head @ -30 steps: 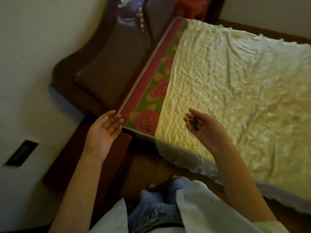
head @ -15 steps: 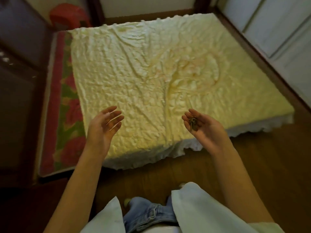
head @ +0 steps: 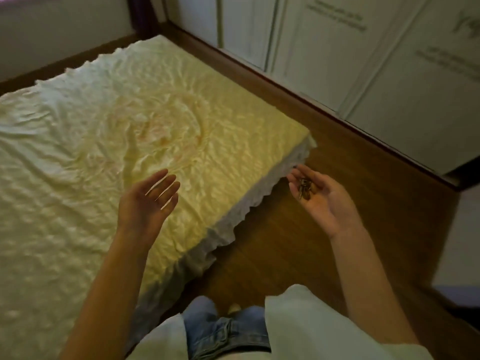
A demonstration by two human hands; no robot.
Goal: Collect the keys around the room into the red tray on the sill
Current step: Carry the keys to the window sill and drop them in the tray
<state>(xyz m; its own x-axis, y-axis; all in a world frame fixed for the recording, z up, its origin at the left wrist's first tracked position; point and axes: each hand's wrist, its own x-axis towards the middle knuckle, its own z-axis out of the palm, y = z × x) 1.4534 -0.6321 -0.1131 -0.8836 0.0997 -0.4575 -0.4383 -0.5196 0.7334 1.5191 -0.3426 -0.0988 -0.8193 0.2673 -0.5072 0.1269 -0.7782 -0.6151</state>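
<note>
Right hand (head: 320, 198): palm up, fingers loosely cupped, not closed. A small bunch of keys (head: 304, 187) lies on the palm near the finger bases; dark metal, thin shafts, individual count n/a due to blur. Hand is over the wood floor (head: 298, 237), just beside the bed corner.

Left hand (head: 146, 201): spread flat, fingers slightly apart, holding nothing. It hovers above the bedspread (head: 104, 131), near the bed's front edge.

Bedspread: pale yellow, crinkled/puckered fabric w/ a faint circular pattern at centre; scalloped whitish trim hangs along the edge down to the floor. Surface rumpled throughout.

Floor: brown wood-grain boards, smooth finish. Dark wood bed frame (head: 246, 71) runs along the far side.

Cupboard doors (head: 337, 48): white, panelled, w/ raised mouldings; grey lettering on panels, illegible.

Person: white shirt hem (head: 311, 326) and blue denim (head: 223, 331) visible at bottom of frame.

Red tray and sill: out of view.
</note>
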